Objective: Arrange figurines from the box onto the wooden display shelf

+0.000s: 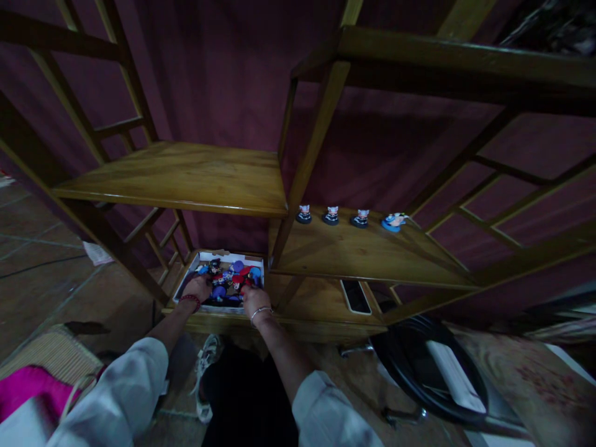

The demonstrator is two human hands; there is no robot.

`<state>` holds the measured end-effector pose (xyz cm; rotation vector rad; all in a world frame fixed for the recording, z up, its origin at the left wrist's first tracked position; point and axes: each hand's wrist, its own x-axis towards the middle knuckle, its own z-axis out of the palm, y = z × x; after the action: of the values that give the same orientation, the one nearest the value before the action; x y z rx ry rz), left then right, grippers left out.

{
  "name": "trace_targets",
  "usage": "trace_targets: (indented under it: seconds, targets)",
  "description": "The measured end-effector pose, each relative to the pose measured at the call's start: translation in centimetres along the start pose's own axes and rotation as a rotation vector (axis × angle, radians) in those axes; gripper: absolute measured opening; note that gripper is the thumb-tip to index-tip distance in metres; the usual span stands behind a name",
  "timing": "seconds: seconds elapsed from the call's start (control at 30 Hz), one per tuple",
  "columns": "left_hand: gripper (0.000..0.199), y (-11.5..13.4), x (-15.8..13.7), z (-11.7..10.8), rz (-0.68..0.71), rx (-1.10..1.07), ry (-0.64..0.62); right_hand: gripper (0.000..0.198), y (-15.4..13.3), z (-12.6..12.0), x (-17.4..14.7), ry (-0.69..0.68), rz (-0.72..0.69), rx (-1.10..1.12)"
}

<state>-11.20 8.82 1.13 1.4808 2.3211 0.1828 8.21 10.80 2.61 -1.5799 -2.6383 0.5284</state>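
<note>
A shallow white box (187, 273) on the bottom shelf holds a jumble of small figurines (233, 273) in red, blue, purple and black. My left hand (198, 288), with a red bead bracelet, reaches over the box's left side. Its fingers curl down among the figurines, and their tips are hidden. Over the front right corner is my right hand (255, 301), wearing a silver bangle. Its fingers are bent together beside red pieces; what they grip is too dark and small to make out.
On the right middle shelf (363, 254) stand several figurines (331, 215) in a row, the rightmost one (393, 221) blue-based. A phone (356, 297) lies below it. A wooden shelf board (186, 177) overhangs the box. A black chair (428, 366) stands at right.
</note>
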Motion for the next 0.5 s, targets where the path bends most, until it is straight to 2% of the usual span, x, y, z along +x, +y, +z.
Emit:
trace_targets:
  seconds: [0.27,0.5]
  targets:
    - [0.04,-0.5,0.2,0.3,-0.099,-0.028,0.089,0.028,0.0,0.0,-0.1,0.011,0.005,0.001]
    - [0.035,-1.4,1.4,0.0,-0.046,-0.098,0.023,0.028,0.0,-0.1,-0.1,0.006,0.006,0.003]
